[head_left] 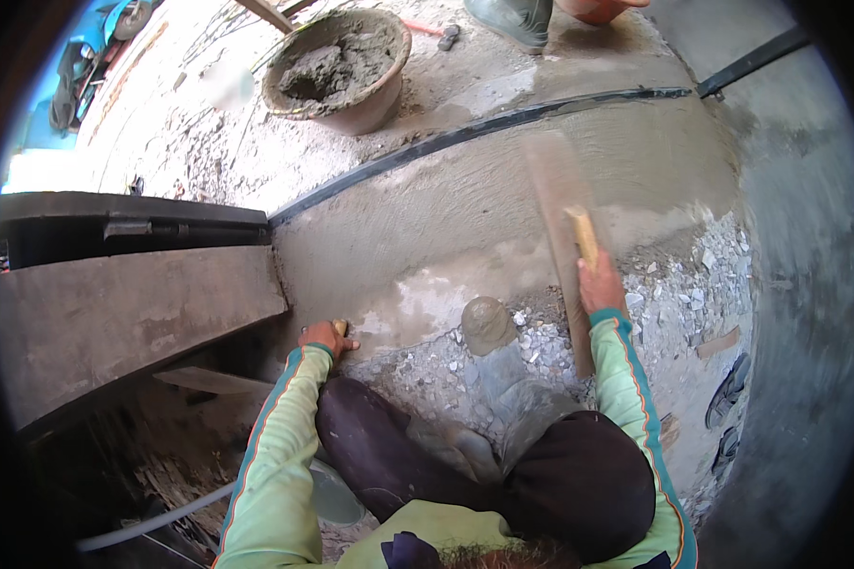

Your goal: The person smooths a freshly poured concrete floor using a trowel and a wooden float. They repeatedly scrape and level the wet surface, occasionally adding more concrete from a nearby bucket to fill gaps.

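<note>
My right hand (600, 280) grips the pale wooden handle (583, 230) of a long float (551, 166), blurred and lying lengthwise away from me over a band of smoothed wet mortar (408, 228). My left hand (323, 337) rests low at the left part of this band, fingers closed on a small tan object (341, 326), mostly hidden. Between my hands, a round lump of mortar (487, 322) sits beside broken stone chips (427, 360), close to my bent knees. A dark straight strip (474, 127) runs along the band's far edge.
Beyond the strip stand a bucket of mortar (337, 81), a red-handled tool (436, 33), someone's rubber boot (508, 21) and an orange container (598, 11). A concrete ledge (133, 313) and black metal frame lie left; a grey wall (802, 284) and sandals (726, 389) are right.
</note>
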